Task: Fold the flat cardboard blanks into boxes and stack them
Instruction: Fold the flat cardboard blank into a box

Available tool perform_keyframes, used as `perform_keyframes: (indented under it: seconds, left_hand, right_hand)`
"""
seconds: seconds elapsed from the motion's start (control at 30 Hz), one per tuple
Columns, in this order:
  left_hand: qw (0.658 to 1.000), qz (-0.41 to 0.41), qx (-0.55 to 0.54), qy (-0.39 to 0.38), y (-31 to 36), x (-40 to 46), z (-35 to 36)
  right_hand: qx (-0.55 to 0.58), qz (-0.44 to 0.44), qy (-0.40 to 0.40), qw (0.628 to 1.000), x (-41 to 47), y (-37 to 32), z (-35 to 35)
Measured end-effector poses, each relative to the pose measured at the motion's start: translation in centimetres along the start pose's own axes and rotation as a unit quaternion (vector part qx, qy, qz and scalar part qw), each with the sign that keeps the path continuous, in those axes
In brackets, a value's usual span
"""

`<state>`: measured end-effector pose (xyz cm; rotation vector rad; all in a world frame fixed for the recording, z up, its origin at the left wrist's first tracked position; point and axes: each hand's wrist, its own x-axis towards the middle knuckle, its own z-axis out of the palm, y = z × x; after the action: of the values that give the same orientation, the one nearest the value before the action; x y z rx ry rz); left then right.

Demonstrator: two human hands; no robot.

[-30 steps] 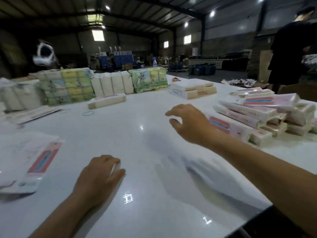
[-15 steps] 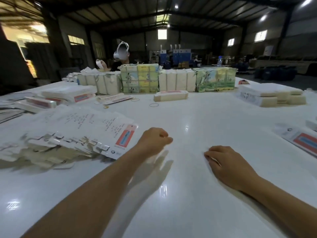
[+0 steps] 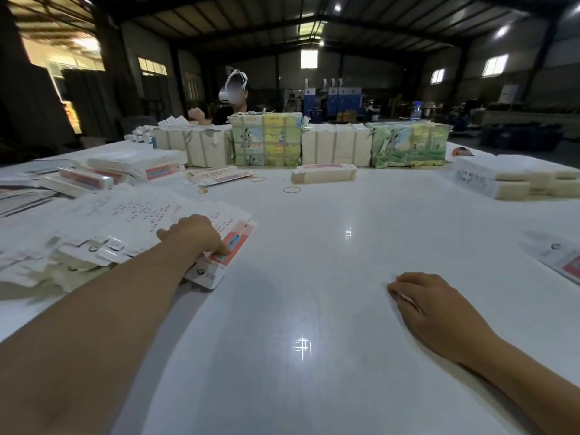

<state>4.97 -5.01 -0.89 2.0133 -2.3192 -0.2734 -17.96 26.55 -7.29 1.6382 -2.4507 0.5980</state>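
Note:
A spread pile of flat white cardboard blanks (image 3: 125, 215) lies on the left of the white table (image 3: 314, 277). The top blank (image 3: 240, 238) shows a red and blue panel. My left hand (image 3: 194, 235) lies on this top blank, its fingertips pressing on the red panel near the blank's right edge. My right hand (image 3: 436, 306) rests palm down on the bare table at the right, fingers loosely bent, holding nothing. Folded boxes (image 3: 135, 164) lie stacked at the far left, and a single folded box (image 3: 324, 174) lies mid-table.
Wrapped bundles (image 3: 266, 139) line the table's far side, with a person wearing a headset (image 3: 233, 98) behind them. More white stacks (image 3: 502, 180) sit at the far right. A loose blank (image 3: 561, 259) lies at the right edge. Rubber bands (image 3: 292, 189) lie mid-table.
My view has swung left. My left hand has moved forward from the bare table onto the top blank of the pile. My right hand has come down onto the table and stayed there.

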Motion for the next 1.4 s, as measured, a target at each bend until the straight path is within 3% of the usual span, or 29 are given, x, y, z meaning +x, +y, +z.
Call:
perform_keyframes:
  seconds: [0.17, 0.3, 0.4, 0.47, 0.53, 0.63, 0.67, 0.77, 0.93, 1.03, 1.13, 1.3, 1.4]
  left_hand:
    - [0.994, 0.002, -0.108, 0.01, -0.9, 0.5, -0.9]
    - [0.978, 0.079, -0.181, 0.064, -0.6, -1.2, -3.6]
    - [0.939, 0.199, -0.279, -0.011, 1.1, -4.7, -5.0]
    - [0.911, 0.273, -0.294, -0.1, 2.4, -8.0, -4.5]
    - [0.887, 0.316, -0.29, -0.17, 3.6, -11.1, -3.2]
    - [0.866, 0.355, -0.268, -0.228, 5.0, -14.2, -0.7]
    - [0.865, 0.359, -0.258, -0.24, 5.2, -14.9, 0.2]
    - [0.865, 0.373, -0.239, -0.236, 5.3, -15.8, 2.2]
    - [0.872, 0.46, -0.139, -0.095, 5.9, -17.6, 3.9]
    - [0.861, 0.506, -0.035, -0.037, 7.7, -18.9, 4.8]
    - [0.873, 0.486, -0.04, 0.017, 9.1, -19.1, 5.4]
    - [0.906, 0.397, -0.086, 0.121, 10.2, -19.4, 5.6]
    - [0.904, 0.374, -0.059, 0.2, 10.1, -20.3, 6.3]
  right_hand:
    - [-0.001, 0.003, 0.001, 1.0, 0.0, -0.1, -0.1]
    - [-0.006, 0.002, -0.009, 1.0, -0.1, -0.2, -0.2]
    - [0.016, 0.015, -0.002, 1.0, 0.0, -0.5, -0.5]
    - [0.114, 0.057, 0.066, 0.99, 0.0, -0.7, -1.2]
    - [0.331, 0.134, 0.124, 0.926, 0.0, -1.2, -2.2]
    - [0.6, 0.241, 0.043, 0.761, 0.0, -1.5, -3.3]
    - [0.622, 0.24, 0.003, 0.745, -0.1, -1.5, -3.3]
    - [0.625, 0.209, -0.034, 0.751, -0.5, -1.6, -3.1]
    - [0.561, 0.19, -0.006, 0.806, -0.5, -1.7, -2.7]
    - [0.56, 0.172, 0.02, 0.81, -0.7, -2.2, -2.7]
    - [0.529, 0.181, 0.073, 0.826, -1.1, -2.4, -3.0]
    - [0.297, 0.092, 0.085, 0.947, -1.4, -2.0, -2.5]
    - [0.262, 0.062, 0.069, 0.961, -1.7, -2.4, -2.3]
